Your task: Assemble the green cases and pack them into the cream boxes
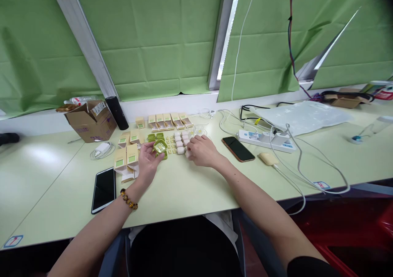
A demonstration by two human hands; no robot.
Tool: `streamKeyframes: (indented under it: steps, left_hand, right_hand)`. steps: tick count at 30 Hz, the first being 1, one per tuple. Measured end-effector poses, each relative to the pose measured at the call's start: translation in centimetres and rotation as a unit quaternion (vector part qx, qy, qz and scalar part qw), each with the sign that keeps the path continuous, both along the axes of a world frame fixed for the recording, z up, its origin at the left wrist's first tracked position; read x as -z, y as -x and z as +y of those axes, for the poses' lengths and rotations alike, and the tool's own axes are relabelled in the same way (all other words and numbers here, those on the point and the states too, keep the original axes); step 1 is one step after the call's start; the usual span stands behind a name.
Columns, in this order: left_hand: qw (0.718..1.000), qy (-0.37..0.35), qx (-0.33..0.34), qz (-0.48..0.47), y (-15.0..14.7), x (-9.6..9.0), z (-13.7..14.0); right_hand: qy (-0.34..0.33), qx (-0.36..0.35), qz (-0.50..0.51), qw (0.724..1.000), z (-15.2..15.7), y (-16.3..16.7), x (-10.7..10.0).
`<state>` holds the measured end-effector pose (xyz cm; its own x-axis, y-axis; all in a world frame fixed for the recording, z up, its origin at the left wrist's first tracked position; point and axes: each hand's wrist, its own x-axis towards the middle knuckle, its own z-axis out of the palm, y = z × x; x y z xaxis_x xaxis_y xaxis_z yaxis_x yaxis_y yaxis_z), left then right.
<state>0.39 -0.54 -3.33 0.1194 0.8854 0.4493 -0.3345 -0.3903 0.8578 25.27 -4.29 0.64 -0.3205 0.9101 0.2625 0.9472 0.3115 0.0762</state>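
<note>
Between the fingers and thumb of my left hand [147, 162] is a small square green box [160, 147], tilted, with something pale and shiny inside it. More green boxes [155, 137] lie just behind and below it on the table. My right hand [202, 150] is closed at the edge of a cluster of small pinkish-white blocks [180, 150]. Its fingertips pinch what looks like one of these pale blocks, partly hidden by the fingers. Tiny yellowish pieces [170, 146] stand in rows between the two hands. Clear round plastic pieces [199, 130] lie behind my right hand.
Opened small cartons [167, 121] line the back, with others [126, 160] at the left. Phones lie left [104, 190] and right [238, 148]. A power strip [266, 140] with loose cables, a yellow charging case [268, 159] and a cardboard box [91, 121] share the table.
</note>
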Motion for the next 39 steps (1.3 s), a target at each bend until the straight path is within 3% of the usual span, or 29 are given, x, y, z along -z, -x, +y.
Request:
streamKeyframes:
  steps: [2, 4, 6, 8, 11, 13, 15, 19, 29, 39]
  left_hand:
    - [1.0, -0.008, -0.002, 0.01, 0.0, 0.0, -0.1]
    - [0.999, -0.024, -0.015, 0.024, 0.0, 0.1, -0.1]
    - [0.997, -0.048, -0.039, 0.041, -0.1, 0.0, -0.2]
    - [0.994, -0.077, -0.054, 0.057, -0.2, -0.1, -0.5]
    - [0.989, -0.112, -0.04, 0.084, -0.3, -0.3, -1.1]
    - [0.987, -0.118, -0.032, 0.107, -0.4, -0.5, -1.5]
    - [0.983, -0.118, -0.031, 0.134, -0.5, -0.5, -1.8]
    - [0.974, -0.143, -0.032, 0.174, -0.5, -0.2, -2.0]
    - [0.948, -0.191, -0.069, 0.244, -0.5, 0.2, -2.3]
    - [0.937, -0.21, -0.087, 0.266, -0.4, -0.2, -2.4]
  right_hand:
    - [-0.006, -0.012, 0.091, 0.996, -0.1, -0.1, -0.5]
    - [-0.008, -0.032, 0.229, 0.973, -0.2, -0.1, -0.8]
    - [0.001, -0.063, 0.385, 0.921, -0.1, 0.0, -0.9]
    - [0.018, -0.098, 0.518, 0.85, 0.1, 0.2, -0.8]
    - [0.045, -0.129, 0.644, 0.753, 0.5, 0.8, -0.1]
    - [0.063, -0.13, 0.687, 0.713, 0.6, 1.2, 0.4]
    - [0.083, -0.128, 0.705, 0.693, 0.6, 1.8, 0.9]
    - [0.108, -0.143, 0.696, 0.695, 0.2, 2.8, 1.4]
    - [0.102, -0.126, 0.644, 0.748, -0.7, 3.6, 0.8]
    - [0.11, -0.121, 0.633, 0.757, -0.8, 3.7, 0.8]
